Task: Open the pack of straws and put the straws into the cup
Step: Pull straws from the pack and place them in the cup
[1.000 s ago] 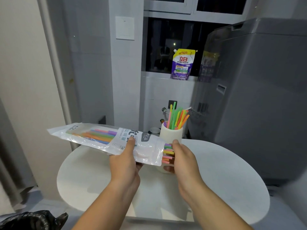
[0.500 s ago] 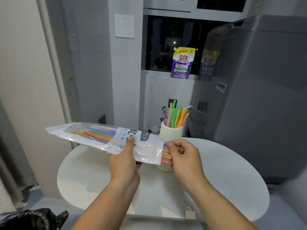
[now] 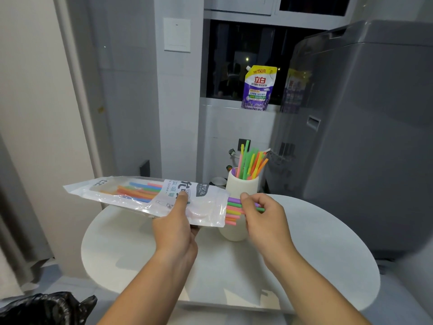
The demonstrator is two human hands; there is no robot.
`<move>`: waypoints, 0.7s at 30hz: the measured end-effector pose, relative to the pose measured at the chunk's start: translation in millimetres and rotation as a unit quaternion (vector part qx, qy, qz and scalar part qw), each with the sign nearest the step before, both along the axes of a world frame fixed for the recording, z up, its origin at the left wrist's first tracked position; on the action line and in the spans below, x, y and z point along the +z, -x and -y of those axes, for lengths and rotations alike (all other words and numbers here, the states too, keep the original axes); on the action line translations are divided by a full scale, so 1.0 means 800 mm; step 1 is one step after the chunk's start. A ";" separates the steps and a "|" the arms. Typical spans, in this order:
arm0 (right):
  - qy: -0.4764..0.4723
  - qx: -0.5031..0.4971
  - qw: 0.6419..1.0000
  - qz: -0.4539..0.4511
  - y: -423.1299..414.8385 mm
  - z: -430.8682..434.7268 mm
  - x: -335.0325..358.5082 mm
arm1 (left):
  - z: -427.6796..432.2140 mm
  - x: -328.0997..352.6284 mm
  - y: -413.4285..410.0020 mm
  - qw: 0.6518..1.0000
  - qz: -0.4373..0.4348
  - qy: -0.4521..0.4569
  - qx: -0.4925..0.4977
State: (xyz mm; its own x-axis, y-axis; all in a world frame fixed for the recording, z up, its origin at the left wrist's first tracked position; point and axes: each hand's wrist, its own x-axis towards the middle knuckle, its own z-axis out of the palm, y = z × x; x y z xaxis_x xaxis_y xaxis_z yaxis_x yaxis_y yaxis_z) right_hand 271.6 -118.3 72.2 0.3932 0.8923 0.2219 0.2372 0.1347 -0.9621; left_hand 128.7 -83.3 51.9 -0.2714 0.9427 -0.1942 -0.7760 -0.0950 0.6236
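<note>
We're gripping the pack [image 3: 140, 195] in our left hand [image 3: 178, 228], thumb on top, over the tabletop [image 3: 316, 242]. Our right hand [image 3: 267, 221] is pinching the straws [image 3: 232, 209] poking out at its 3 o'clock end, in front of the cup [image 3: 242, 185] standing at the tabletop's 12 o'clock edge.

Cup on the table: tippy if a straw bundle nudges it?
Probably somewhat tippy: the cup is tall and narrow, with straws fanning above its rim. Likely light, since only straws show inside. On the smooth white table it may slide before toppling.
</note>
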 end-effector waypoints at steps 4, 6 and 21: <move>-0.031 -0.003 0.998 -0.051 -0.008 0.001 0.004 | 0.000 0.001 0.002 1.000 0.015 0.001 -0.009; -0.038 0.016 0.993 -0.110 -0.008 0.002 0.005 | 0.002 0.001 -0.001 1.000 0.019 0.002 -0.014; -0.035 0.063 0.965 -0.252 0.002 0.001 0.001 | 0.007 0.002 -0.009 0.999 0.032 0.000 -0.009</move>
